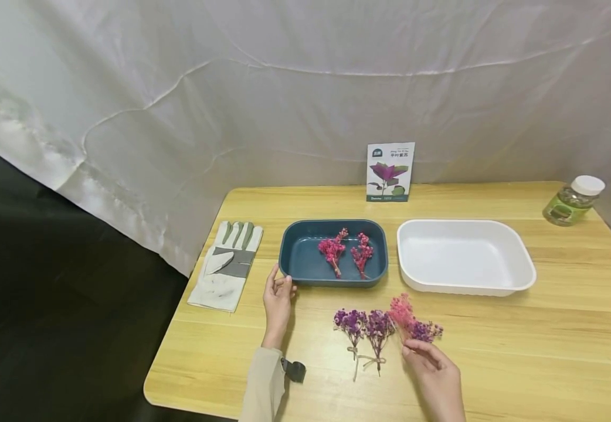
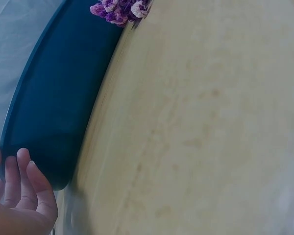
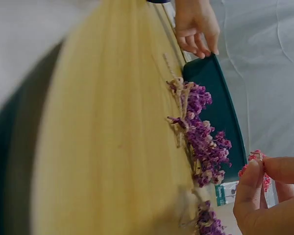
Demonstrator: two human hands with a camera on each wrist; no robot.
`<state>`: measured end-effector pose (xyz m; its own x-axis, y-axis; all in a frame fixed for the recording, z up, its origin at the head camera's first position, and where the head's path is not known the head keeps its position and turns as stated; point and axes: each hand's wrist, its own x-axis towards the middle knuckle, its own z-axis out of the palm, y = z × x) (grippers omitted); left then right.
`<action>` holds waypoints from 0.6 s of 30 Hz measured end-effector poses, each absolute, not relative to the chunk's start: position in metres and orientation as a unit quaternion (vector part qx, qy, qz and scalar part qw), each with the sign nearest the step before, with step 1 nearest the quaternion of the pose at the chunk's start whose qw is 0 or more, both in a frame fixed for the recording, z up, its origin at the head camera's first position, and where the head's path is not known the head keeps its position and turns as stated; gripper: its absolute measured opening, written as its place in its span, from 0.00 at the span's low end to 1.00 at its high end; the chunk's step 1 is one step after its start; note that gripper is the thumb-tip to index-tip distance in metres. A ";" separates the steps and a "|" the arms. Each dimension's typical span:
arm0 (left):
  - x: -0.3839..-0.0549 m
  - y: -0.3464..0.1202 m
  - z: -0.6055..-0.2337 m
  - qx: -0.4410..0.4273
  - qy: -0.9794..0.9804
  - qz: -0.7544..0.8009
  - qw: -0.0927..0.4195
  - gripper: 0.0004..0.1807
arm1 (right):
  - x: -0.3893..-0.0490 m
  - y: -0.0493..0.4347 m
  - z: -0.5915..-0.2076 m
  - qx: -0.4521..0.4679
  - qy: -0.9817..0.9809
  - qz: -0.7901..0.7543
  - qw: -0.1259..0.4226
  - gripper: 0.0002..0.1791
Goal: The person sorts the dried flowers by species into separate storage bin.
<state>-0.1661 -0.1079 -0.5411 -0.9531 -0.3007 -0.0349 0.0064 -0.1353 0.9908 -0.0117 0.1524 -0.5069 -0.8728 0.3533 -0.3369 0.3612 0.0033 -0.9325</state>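
Note:
My right hand [image 1: 434, 372] pinches the stems of a pink dried flower bunch [image 1: 401, 309] between thumb and fingers. The pink heads overlap a purple bunch [image 1: 425, 332] lying behind it in the head view. Two more purple bunches, one on the left [image 1: 350, 323] and one in the middle [image 1: 379, 327], lie on the table with twine round their stems. My left hand [image 1: 277, 305] holds the front left corner of a dark teal tray [image 1: 332, 282], thumb at the rim and fingers against the outer wall. Inside that tray lie two deep pink bunches [image 1: 332, 249].
Right of the teal tray stands a white tray [image 1: 464, 258]. A work glove [image 1: 226, 266] lies at the left. Along the back, a seed packet [image 1: 389, 173] stands by the curtain, and a white-capped jar [image 1: 573, 202] is at the far right corner.

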 end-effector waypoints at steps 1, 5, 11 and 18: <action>-0.166 -0.108 -0.541 0.114 -0.649 -0.746 0.103 0.31 | -0.013 0.152 -0.506 0.245 0.713 -0.657 0.001 0.17; -0.166 -0.108 -0.541 0.116 -0.646 -0.748 0.099 0.30 | -0.021 0.151 -0.500 0.230 0.723 -0.651 0.001 0.20; -0.167 -0.109 -0.540 0.115 -0.647 -0.747 0.101 0.31 | -0.038 0.147 -0.491 0.211 0.714 -0.667 -0.009 0.21; -0.167 -0.109 -0.540 0.122 -0.652 -0.742 0.097 0.30 | -0.059 0.137 -0.482 0.178 0.710 -0.681 -0.036 0.20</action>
